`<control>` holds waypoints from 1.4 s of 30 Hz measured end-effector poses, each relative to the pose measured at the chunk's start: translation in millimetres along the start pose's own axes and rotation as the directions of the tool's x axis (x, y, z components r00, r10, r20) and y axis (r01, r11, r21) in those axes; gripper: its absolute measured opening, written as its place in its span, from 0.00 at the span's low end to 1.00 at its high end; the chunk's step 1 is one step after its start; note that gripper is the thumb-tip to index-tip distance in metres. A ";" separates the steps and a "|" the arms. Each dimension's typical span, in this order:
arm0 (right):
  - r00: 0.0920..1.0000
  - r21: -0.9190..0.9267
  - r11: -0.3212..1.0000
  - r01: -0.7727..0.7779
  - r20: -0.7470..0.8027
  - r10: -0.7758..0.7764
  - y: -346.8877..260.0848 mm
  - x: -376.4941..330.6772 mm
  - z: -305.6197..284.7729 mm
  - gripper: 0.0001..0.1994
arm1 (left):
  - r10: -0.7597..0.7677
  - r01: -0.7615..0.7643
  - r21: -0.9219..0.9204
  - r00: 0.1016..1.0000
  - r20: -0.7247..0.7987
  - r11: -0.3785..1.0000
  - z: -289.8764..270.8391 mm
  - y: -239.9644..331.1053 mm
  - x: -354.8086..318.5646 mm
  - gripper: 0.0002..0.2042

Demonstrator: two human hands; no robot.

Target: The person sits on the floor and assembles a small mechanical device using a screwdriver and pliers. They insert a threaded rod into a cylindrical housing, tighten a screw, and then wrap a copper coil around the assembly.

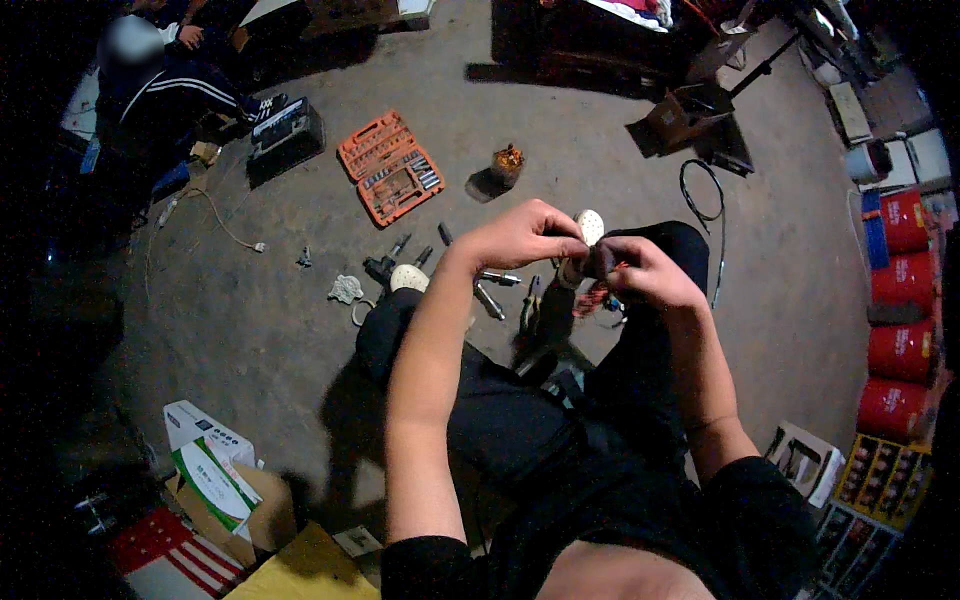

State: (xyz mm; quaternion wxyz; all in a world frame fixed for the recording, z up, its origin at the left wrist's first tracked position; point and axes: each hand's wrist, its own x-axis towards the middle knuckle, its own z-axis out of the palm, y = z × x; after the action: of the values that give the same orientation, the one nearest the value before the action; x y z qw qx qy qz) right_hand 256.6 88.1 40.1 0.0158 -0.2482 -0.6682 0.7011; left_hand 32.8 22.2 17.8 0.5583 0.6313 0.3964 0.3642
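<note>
My left hand (530, 235) is raised over my right knee, its thumb and fingertips pinched together. Close beside it, my right hand (652, 272) is also closed in a pinch. Whatever the fingertips hold between them is too small and dark to make out. Below the hands are some reddish wires (592, 302) and a pair of pliers (531, 302) with dark handles. Metal cylindrical tool parts (489, 300) lie on the floor between my feet. My white perforated left shoe (408, 278) and right shoe (589, 226) show beside them.
An orange socket set case (385, 165) lies unfolded ahead, beside a small container (508, 165). A car battery (287, 135) stands near a seated person (170, 85). A black hose (718, 215) curls at right, near an open cardboard box (690, 112). Red cans (898, 345) line the right side.
</note>
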 end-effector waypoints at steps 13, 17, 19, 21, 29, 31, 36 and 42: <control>0.917 -0.296 0.955 -0.005 -0.383 -0.114 -1.6 6.2 14.6 0.08 | -0.024 0.036 0.092 0.992 -0.123 0.995 -2.3 -7.8 1.2 0.11; 0.709 -0.074 0.985 0.155 -0.686 -0.164 -2.0 11.8 21.7 0.10 | -0.047 0.056 0.091 0.994 -0.097 0.994 1.9 -6.0 4.9 0.11; 0.859 0.451 0.869 0.205 -0.508 0.061 -19.0 4.5 26.5 0.10 | -0.059 0.063 0.055 0.996 -0.062 0.997 2.2 -0.6 1.6 0.12; 0.953 0.319 0.946 0.057 -0.300 0.044 -22.9 -1.7 20.9 0.08 | -0.040 0.040 0.003 0.999 -0.027 0.999 -1.2 3.4 -2.1 0.12; 0.642 -0.617 0.786 -0.040 -0.618 -0.453 -7.1 14.9 24.6 0.12 | 0.209 -0.134 0.379 0.964 -0.165 0.916 11.0 -14.2 5.1 0.11; 0.653 -0.165 0.956 0.243 -0.701 -0.287 -7.4 14.2 27.6 0.10 | 0.168 -0.120 0.300 0.976 -0.139 0.946 12.7 -4.1 3.8 0.11; 0.978 0.426 0.898 0.109 -0.205 -0.021 -6.1 -0.5 11.9 0.08 | -0.097 0.097 0.007 0.995 -0.017 0.995 1.5 6.3 0.1 0.11; 0.685 -0.763 0.640 -0.091 -0.514 -0.516 -11.9 7.9 26.0 0.12 | -0.004 0.037 0.261 0.992 -0.125 0.964 7.9 -0.5 3.3 0.12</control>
State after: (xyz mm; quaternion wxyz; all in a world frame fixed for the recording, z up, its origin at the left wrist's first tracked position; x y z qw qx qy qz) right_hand 236.3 68.0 48.3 0.2537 -0.3878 -0.8602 0.2128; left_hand 41.2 22.0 16.5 0.4477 0.6720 0.4815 0.3406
